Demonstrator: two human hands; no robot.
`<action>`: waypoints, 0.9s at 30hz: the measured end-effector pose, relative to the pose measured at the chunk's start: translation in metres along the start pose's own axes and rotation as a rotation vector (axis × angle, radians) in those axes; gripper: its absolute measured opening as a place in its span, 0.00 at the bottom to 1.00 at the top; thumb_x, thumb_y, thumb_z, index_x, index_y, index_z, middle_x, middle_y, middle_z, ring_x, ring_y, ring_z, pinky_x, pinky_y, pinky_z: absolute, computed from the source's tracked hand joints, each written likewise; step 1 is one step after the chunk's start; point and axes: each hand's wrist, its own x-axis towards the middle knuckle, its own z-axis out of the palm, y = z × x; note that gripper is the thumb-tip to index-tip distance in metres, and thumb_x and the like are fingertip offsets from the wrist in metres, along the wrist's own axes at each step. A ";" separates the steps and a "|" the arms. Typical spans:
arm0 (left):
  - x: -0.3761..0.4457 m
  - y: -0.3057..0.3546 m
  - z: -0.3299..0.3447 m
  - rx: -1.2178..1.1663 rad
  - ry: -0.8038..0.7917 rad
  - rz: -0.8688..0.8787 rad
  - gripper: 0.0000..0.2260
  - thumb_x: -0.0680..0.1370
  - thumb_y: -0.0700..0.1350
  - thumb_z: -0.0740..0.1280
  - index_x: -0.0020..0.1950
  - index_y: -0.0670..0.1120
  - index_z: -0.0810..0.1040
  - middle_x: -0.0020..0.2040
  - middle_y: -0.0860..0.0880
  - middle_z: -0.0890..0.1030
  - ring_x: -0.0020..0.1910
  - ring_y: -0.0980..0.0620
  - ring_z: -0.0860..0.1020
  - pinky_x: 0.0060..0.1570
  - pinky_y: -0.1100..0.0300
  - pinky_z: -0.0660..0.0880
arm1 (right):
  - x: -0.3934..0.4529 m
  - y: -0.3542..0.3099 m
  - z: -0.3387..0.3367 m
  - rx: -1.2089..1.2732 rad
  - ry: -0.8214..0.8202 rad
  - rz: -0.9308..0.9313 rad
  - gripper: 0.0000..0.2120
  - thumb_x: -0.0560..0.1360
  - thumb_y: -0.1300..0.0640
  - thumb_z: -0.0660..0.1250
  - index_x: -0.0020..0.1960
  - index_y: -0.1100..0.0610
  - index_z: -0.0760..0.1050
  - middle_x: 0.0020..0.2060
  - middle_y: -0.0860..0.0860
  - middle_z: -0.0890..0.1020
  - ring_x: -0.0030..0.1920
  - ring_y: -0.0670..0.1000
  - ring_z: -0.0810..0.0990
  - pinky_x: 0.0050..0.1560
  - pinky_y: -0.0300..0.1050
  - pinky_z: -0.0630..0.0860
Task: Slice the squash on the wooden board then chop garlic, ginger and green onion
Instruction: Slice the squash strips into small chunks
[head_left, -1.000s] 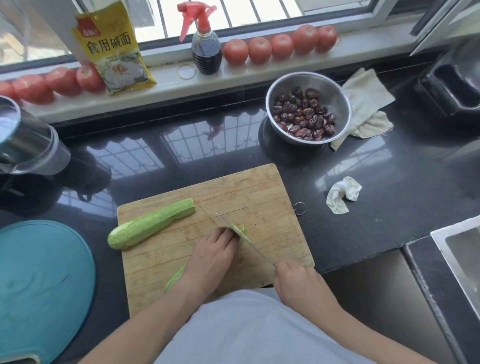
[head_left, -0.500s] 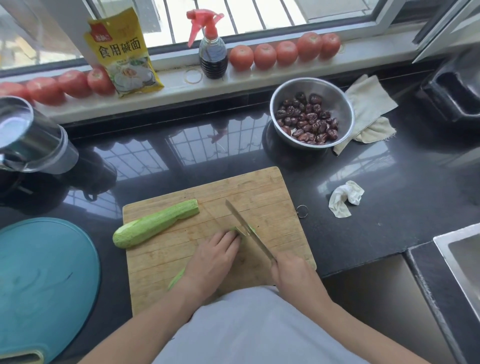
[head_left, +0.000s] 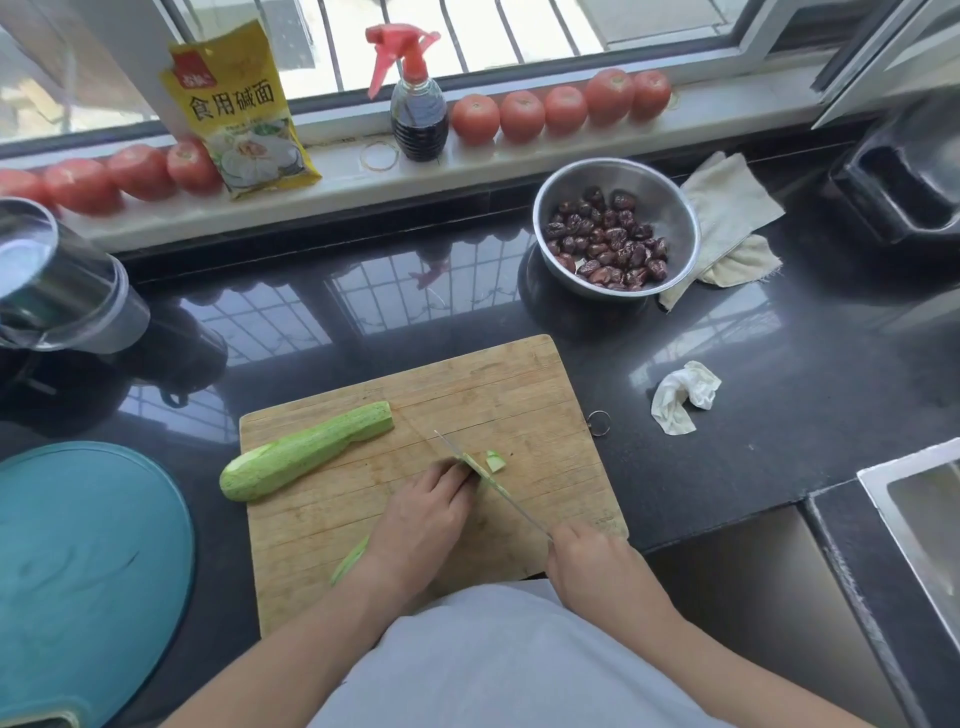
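Step in hand: slicing the squash half under the left hand, early in the task by my judgement; no garlic, ginger or green onion is in view.
Left hand (head_left: 423, 514): lies over the squash half, fingers bent down onto it and pinning it to the board, fingertips just beside the blade.
Right hand (head_left: 592, 558): closed round the knife handle at about 5 o'clock from the cut.
Knife (head_left: 488, 478): thin blade running from 10 o'clock to 4 o'clock across the board, its middle down at the squash's cut end.
How to do it well: keep the left fingertips tucked back with the knuckles guiding the flat of the blade, walk that hand back evenly after each cut, and keep slices the same thickness.
Risk: the fingertips sit very near the edge; a slip on smooth skin could meet them.
Squash half being cut (head_left: 350, 561): mostly hidden by the hand; a pale green strip shows at 7 o'clock from the wrist.
Cut slice (head_left: 495, 461): a small piece lying just beyond the blade, at 1 o'clock from the fingertips.
Other squash half (head_left: 306, 451): light green, faintly speckled skin, rounded end at 8 o'clock, flat cut end at 2 o'clock, lying untouched on the board's left part.
Wooden board (head_left: 519, 395): pale, scored with knife marks, on the black countertop (head_left: 753, 415).
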 end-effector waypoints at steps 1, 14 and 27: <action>0.000 0.000 0.000 -0.007 -0.008 0.000 0.22 0.72 0.35 0.71 0.66 0.40 0.79 0.64 0.43 0.80 0.61 0.42 0.79 0.50 0.51 0.81 | 0.004 -0.001 -0.001 -0.011 -0.016 0.021 0.22 0.58 0.59 0.79 0.29 0.51 0.63 0.21 0.49 0.70 0.16 0.52 0.69 0.23 0.40 0.39; -0.001 0.002 -0.006 -0.010 0.047 -0.001 0.21 0.71 0.34 0.68 0.65 0.39 0.79 0.61 0.43 0.80 0.58 0.44 0.79 0.44 0.55 0.82 | 0.010 -0.001 0.003 0.286 -0.033 0.041 0.11 0.80 0.53 0.54 0.39 0.53 0.66 0.36 0.50 0.76 0.37 0.58 0.76 0.35 0.55 0.72; 0.000 0.001 -0.006 0.013 0.008 -0.008 0.24 0.66 0.35 0.74 0.62 0.40 0.81 0.59 0.43 0.80 0.57 0.45 0.79 0.39 0.57 0.80 | -0.002 0.003 0.007 0.043 -0.078 0.018 0.10 0.79 0.56 0.56 0.39 0.53 0.62 0.35 0.51 0.76 0.35 0.58 0.78 0.30 0.48 0.62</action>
